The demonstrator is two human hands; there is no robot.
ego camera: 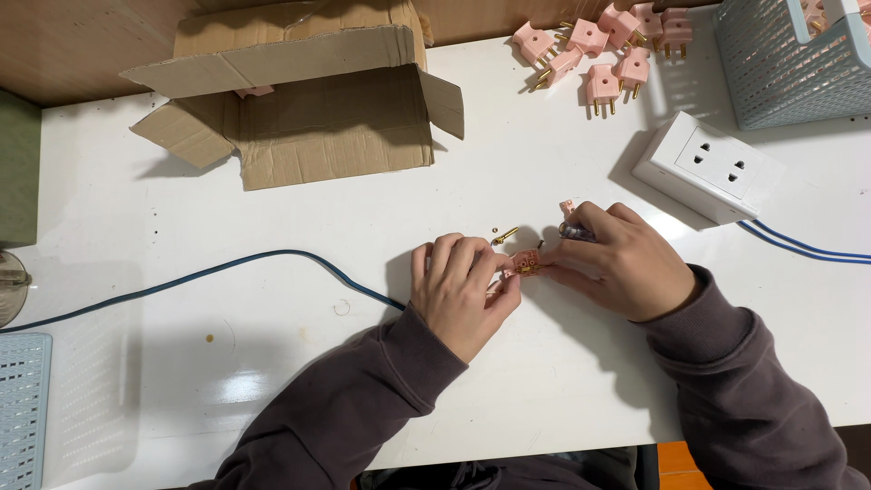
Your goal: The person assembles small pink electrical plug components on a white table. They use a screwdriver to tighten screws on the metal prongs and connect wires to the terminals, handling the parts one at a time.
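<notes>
The pink plug half (523, 263) is pinched between the fingertips of the left hand (461, 292) and the right hand (617, 263), low over the white table (272, 363). A dark, slim tool, likely a screwdriver (577, 233), is enclosed in the right hand's closed fingers. The part should be kept steady and the tool square to it. A loose brass pin (505, 236) lies just beyond the grip. The white socket block (709, 168) stands further to the right; a blue cable (227, 268) runs off to the left.
</notes>
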